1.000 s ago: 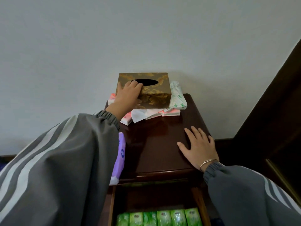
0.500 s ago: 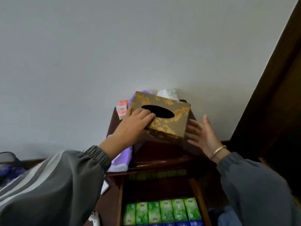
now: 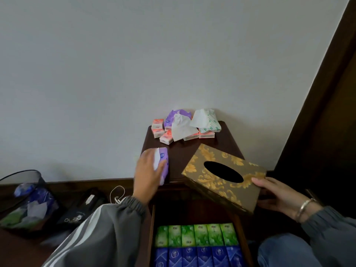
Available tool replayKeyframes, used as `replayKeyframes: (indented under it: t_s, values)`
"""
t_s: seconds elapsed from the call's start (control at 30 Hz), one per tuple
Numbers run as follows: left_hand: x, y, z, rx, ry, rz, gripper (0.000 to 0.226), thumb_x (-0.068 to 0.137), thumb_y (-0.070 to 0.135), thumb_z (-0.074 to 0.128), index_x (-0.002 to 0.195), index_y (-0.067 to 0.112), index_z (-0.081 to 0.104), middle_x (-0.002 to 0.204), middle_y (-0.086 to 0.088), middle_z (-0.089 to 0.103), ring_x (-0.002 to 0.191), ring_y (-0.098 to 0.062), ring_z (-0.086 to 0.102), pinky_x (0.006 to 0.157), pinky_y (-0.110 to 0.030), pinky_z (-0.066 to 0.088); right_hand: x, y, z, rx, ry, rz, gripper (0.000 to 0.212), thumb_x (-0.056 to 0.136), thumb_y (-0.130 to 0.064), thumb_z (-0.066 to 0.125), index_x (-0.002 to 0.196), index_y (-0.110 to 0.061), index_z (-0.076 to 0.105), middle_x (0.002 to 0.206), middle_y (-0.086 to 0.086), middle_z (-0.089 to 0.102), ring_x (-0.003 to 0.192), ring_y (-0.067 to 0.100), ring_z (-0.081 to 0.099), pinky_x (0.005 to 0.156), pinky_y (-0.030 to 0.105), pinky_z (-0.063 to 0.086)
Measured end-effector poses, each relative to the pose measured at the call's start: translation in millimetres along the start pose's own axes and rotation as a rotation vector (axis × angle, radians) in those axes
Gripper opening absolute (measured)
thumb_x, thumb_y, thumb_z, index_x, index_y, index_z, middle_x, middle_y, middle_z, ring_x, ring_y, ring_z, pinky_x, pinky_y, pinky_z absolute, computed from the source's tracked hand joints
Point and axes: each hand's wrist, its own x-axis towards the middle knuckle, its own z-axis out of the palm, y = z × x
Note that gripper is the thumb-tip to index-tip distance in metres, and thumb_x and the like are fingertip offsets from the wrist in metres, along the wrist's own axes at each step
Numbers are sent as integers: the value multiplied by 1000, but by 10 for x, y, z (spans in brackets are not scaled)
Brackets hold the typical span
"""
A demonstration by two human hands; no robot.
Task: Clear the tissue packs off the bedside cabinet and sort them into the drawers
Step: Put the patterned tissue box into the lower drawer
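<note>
Gripping a purple tissue pack (image 3: 163, 160) at the surface's (image 3: 185, 151) nine o'clock edge, the left hand (image 3: 148, 174) seems, through blur, to curl its fingers (image 3: 160, 168) round it, long axis twelve to six. The open drawer (image 3: 152, 228) lies at six o'clock. The right hand (image 3: 279, 195) now grasps the gold tissue box (image 3: 223, 187), which the left held earlier.

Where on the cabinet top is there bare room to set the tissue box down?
The cabinet top is bare only mid-way: between the loose packs at the wall, the purple pack in the left hand, and the tissue box tilted in the right hand. The back is crowded; green packs and blue packs line the open drawer.
</note>
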Motion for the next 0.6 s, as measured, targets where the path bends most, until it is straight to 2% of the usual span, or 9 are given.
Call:
replayKeyframes:
  t_s: [0.07,0.1,0.13,0.23,0.3,0.4,0.47,0.53,0.6]
  values:
    - [20,-247,-42,12,28,-478,56,94,35,54,132,-5,44,135,-26,47,125,-40,42,106,-41,30,-133,95,-89,-9,10,20,67,51,-45,78,111,-18,63,107,18,67,91,31,67,70,36,55]
    - [31,-323,-27,5,-41,-667,58,95,36,51,131,-8,44,134,-30,45,125,-44,42,105,-43,32,-188,137,-120,-14,11,37,67,51,-44,79,110,-17,64,105,18,68,90,31,68,68,35,56]
    - [33,-389,12,-8,-127,-782,58,95,36,49,130,-10,44,134,-32,44,125,-45,42,104,-43,33,-233,178,-138,-14,10,59,67,51,-43,79,111,-16,64,104,18,69,88,31,70,66,35,56]
    - [57,-475,97,-32,-230,-833,44,93,21,49,119,-14,55,125,-33,54,117,-46,51,96,-41,41,-349,271,-110,-20,2,128,73,49,-42,82,113,-12,61,105,21,69,89,36,70,68,38,57]
    - [80,-554,87,-41,-201,-841,31,86,8,53,106,-15,62,113,-34,61,109,-47,57,89,-41,46,-402,299,-64,-12,0,166,76,47,-42,83,113,-11,60,108,24,67,93,39,68,70,41,57]
    - [22,-682,17,-194,-167,-895,24,81,2,57,97,-13,65,93,-30,63,93,-39,62,82,-40,50,-459,297,53,16,-31,206,74,48,-40,81,111,-9,60,102,25,70,92,41,68,71,42,58]
    - [-103,-750,-57,-376,-63,-906,10,73,0,58,79,-8,62,72,-20,54,74,-28,52,67,-33,47,-490,290,164,10,-65,241,70,48,-43,80,108,-9,62,96,26,71,91,42,68,68,40,58]
    - [-234,-876,-180,-486,28,-899,3,78,-6,56,78,-5,58,71,-15,53,68,-25,50,60,-26,43,-507,313,300,-15,-111,310,72,49,-47,82,107,-10,61,95,27,71,88,43,68,67,39,58]
    - [-378,-1071,-336,-624,91,-922,6,84,-7,54,85,-5,59,78,-17,55,68,-26,52,63,-32,43,-505,367,446,-52,-158,392,75,48,-51,85,107,-10,61,95,26,71,83,40,68,68,38,58]
